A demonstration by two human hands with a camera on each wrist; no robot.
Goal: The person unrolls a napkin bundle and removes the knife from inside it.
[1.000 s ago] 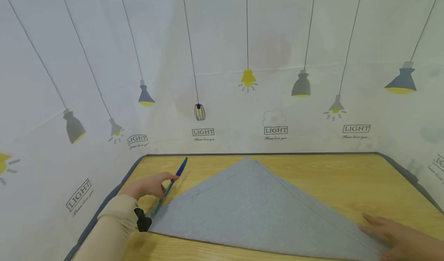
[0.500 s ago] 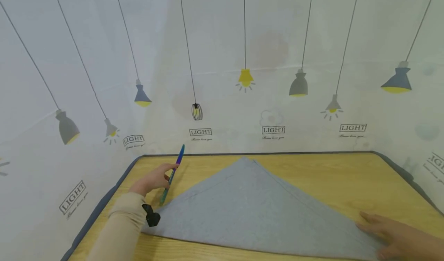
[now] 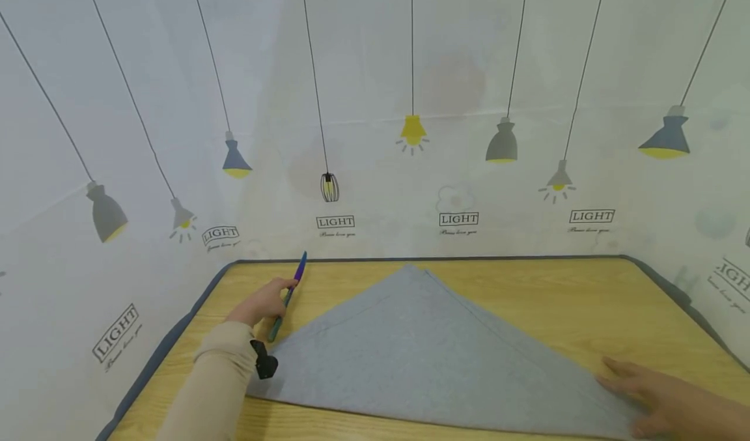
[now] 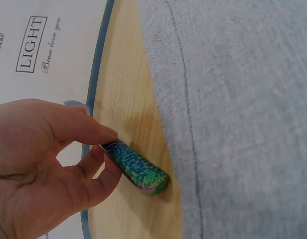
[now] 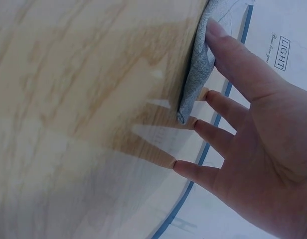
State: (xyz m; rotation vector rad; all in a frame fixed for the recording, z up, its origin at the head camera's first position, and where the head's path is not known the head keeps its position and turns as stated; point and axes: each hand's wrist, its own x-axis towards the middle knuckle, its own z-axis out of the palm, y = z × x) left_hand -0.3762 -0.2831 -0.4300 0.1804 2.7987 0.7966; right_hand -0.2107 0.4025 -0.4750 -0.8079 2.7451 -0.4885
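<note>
My left hand (image 3: 262, 305) pinches a table knife (image 4: 139, 168) between thumb and fingers. Its patterned handle is green and blue, and the purple-blue blade points away toward the back edge in the head view. The knife is just left of a grey cloth (image 3: 404, 356), which lies folded in a triangle with its peak at the back. At the cloth's right corner is my right hand (image 3: 662, 395). In the right wrist view its thumb touches the cloth, while the spread, fairly straight fingers meet the table beside the corner.
A wooden table (image 3: 527, 284) with a dark blue edge carries everything. Pale sheeting (image 3: 375, 89) printed with lamps and the word LIGHT stands round its back and sides. A black device (image 3: 265, 360) is strapped at the left wrist.
My left hand has carried the knife forward, so its handle end no longer overlaps the cloth's left corner; the knife has then dipped slightly. The right hand and the cloth stay put.
</note>
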